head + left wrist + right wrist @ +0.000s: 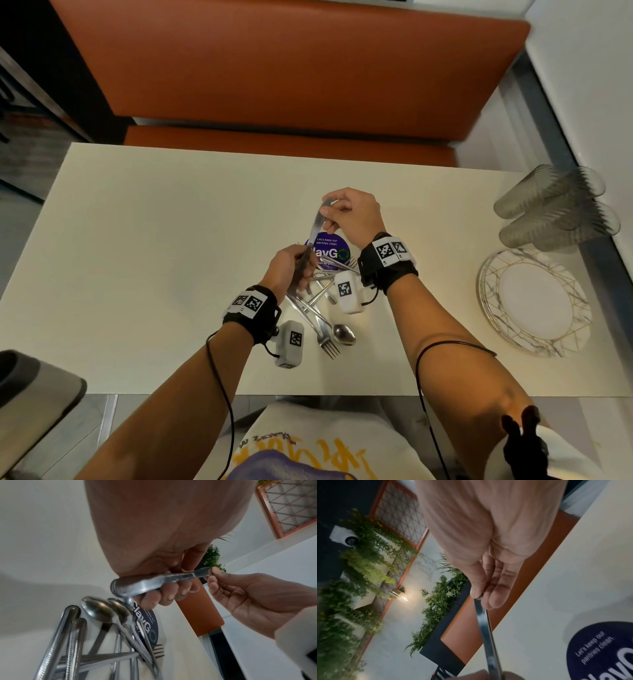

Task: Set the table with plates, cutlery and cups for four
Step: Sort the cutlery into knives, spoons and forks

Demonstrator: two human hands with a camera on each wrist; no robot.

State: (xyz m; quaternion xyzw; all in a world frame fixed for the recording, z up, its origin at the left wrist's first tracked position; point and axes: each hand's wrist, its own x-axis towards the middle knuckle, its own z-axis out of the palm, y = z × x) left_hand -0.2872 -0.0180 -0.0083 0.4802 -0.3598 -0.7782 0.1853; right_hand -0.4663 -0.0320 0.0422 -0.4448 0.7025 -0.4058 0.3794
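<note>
A steel knife (313,233) (154,580) (488,635) is held above the cream table (154,240) by both hands. My left hand (291,270) (164,595) grips its thick handle with curled fingers. My right hand (346,212) (212,574) (481,595) pinches the blade tip between thumb and fingers. Under the hands lies a heap of cutlery (318,308) (102,642) with forks, spoons and knives. A stack of marbled plates (534,301) sits at the right edge. Several clear cups (555,209) lie on their sides behind the plates.
A round purple sticker (330,251) (604,653) is on the table beneath the cutlery. An orange bench (291,68) runs along the far side. A grey object (34,387) sits at the near left. The table's left half is bare.
</note>
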